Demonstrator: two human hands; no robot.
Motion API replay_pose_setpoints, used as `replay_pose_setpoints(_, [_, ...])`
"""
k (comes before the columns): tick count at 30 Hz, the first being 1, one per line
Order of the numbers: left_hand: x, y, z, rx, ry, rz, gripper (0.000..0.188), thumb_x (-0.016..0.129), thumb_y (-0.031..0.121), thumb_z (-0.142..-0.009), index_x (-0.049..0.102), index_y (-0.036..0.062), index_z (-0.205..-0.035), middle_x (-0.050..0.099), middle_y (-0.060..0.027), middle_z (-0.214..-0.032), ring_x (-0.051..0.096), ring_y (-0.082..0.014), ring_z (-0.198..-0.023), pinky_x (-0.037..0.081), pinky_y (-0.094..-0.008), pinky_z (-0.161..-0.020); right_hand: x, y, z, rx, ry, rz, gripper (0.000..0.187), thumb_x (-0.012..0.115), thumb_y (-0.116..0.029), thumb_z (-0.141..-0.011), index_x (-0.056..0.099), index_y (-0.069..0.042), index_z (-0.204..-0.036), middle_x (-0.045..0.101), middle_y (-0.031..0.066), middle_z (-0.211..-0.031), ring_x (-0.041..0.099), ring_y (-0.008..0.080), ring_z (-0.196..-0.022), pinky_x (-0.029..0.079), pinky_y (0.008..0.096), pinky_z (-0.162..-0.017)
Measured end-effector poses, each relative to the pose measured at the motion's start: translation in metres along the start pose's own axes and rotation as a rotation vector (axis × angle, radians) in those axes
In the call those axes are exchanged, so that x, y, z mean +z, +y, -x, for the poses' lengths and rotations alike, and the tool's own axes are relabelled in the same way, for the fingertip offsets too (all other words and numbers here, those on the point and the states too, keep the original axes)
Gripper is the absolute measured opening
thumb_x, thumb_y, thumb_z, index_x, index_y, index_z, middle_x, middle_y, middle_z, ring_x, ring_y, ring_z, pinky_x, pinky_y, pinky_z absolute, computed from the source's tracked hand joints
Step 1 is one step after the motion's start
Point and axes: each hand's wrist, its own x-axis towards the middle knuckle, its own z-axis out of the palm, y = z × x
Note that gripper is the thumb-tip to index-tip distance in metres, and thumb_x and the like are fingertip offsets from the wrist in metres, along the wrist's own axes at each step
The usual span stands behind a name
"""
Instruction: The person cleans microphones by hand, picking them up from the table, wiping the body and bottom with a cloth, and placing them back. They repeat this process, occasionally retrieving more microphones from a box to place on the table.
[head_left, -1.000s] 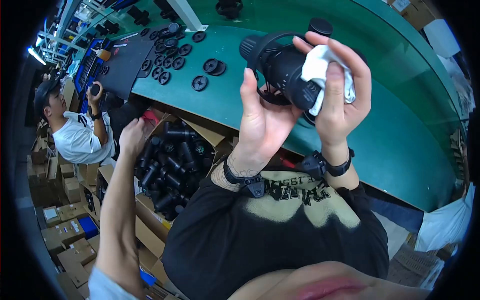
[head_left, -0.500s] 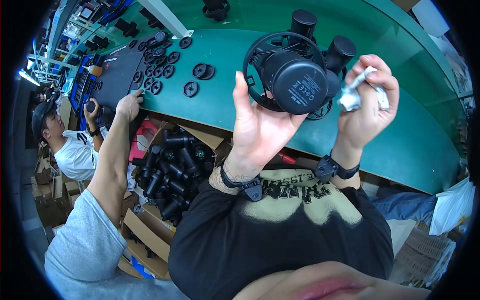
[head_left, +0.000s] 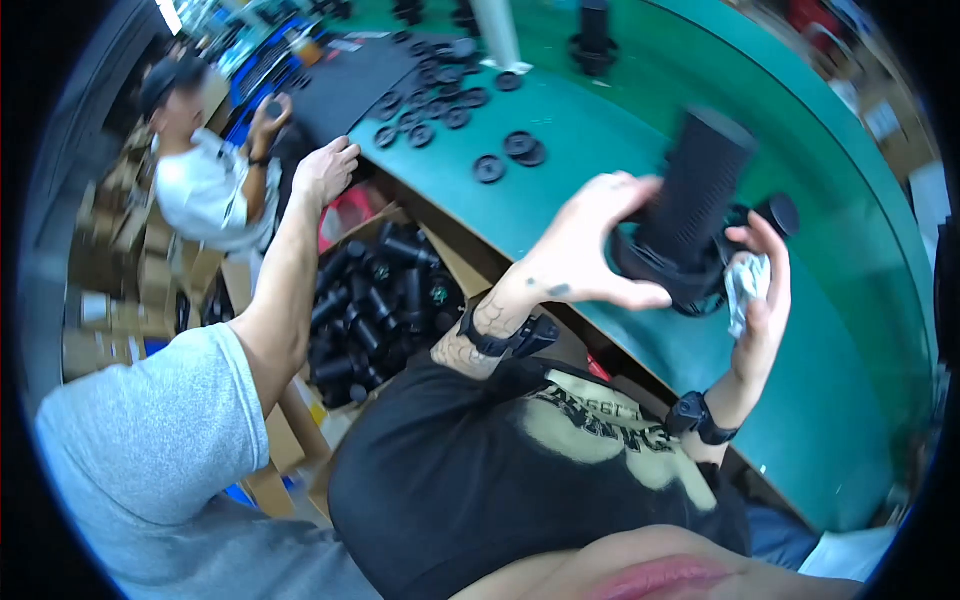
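A black cylinder with ribbed or perforated sides [head_left: 702, 175] stands slightly tilted over the green table, its wide ring-shaped base [head_left: 690, 285] at the bottom. My left hand [head_left: 590, 240] grips it low at the side, thumb by the base and fingers against the body. On the other side, my right hand [head_left: 768, 300] is closed on a crumpled white cloth [head_left: 746, 285] beside the base. Motion blurs the cylinder, and whether the cloth touches it I cannot tell. Another black cylindrical unit [head_left: 778, 214] shows just behind my right hand.
Several black discs [head_left: 488, 168] lie on the green table [head_left: 560, 130]. Below its edge, an open carton [head_left: 462, 262] holds black cylindrical parts [head_left: 370, 310]. At left, a grey-sleeved co-worker's hand [head_left: 326, 172] rests at the edge; a person in white [head_left: 205, 190] holds a round part.
The cylinder has turned from showing its flat underside to standing with the base down. My left hand has shifted to its side, my right hand has come down with the cloth; the view has swung.
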Motion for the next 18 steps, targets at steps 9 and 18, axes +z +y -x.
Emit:
replay_pose_setpoints(9, [0.015,0.015,-0.004,0.494,0.258,-0.156,0.090,0.082,0.039,-0.053,0.046,-0.0013,-0.125,0.056,-0.0181,-0.104,0.053,-0.0325,-0.101,0.044,-0.0387,-0.085,0.007,0.005,-0.007,-0.102,0.092,-0.245,0.079,0.063,-0.053,-0.070,0.044,0.005,-0.121,0.049,0.0152,-0.114,0.051,0.0234,-0.103,0.043,0.0336,-0.089])
replay_pose_setpoints(18, [0.012,0.027,0.013,-0.111,-0.329,-0.179,0.066,0.081,0.037,-0.060,0.054,-0.0004,-0.108,0.060,-0.0172,-0.095,0.062,-0.0303,-0.084,0.051,-0.0372,-0.073,0.031,0.011,0.001,-0.295,0.272,-0.257,0.079,0.062,-0.061,-0.067,0.046,0.004,-0.109,0.052,0.0156,-0.098,0.051,0.0239,-0.093,0.041,0.0346,-0.083])
